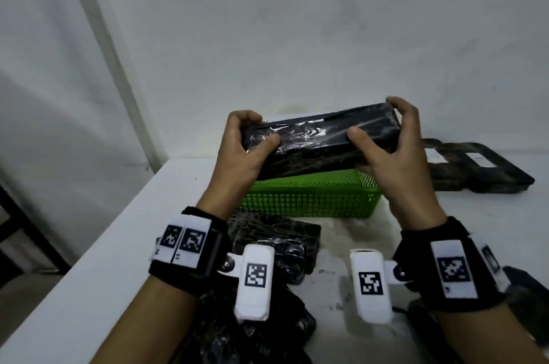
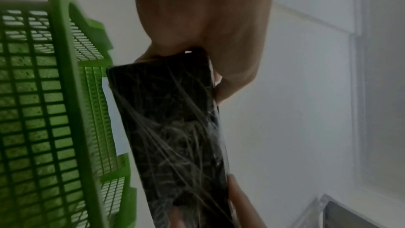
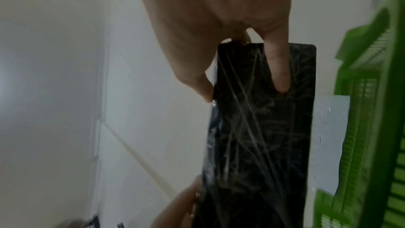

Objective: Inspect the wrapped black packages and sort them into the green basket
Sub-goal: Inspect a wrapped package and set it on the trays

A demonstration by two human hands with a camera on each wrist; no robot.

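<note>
A long black package (image 1: 318, 140) wrapped in clear film is held level in the air above the green basket (image 1: 312, 200). My left hand (image 1: 246, 143) grips its left end, thumb on top and fingers curled behind. My right hand (image 1: 392, 140) grips the right end the same way. In the left wrist view the package (image 2: 175, 127) hangs beside the basket (image 2: 43, 110). The right wrist view shows fingers (image 3: 278, 68) laid along the package (image 3: 258, 136), with the basket (image 3: 377, 127) at the right. What the basket holds is hidden by the package.
Several more wrapped black packages (image 1: 279, 244) lie on the white table (image 1: 118, 244) in front of the basket, under my wrists. Flat black packages with white labels (image 1: 475, 167) lie at the far right. A white wall stands close behind; the table's left edge drops off.
</note>
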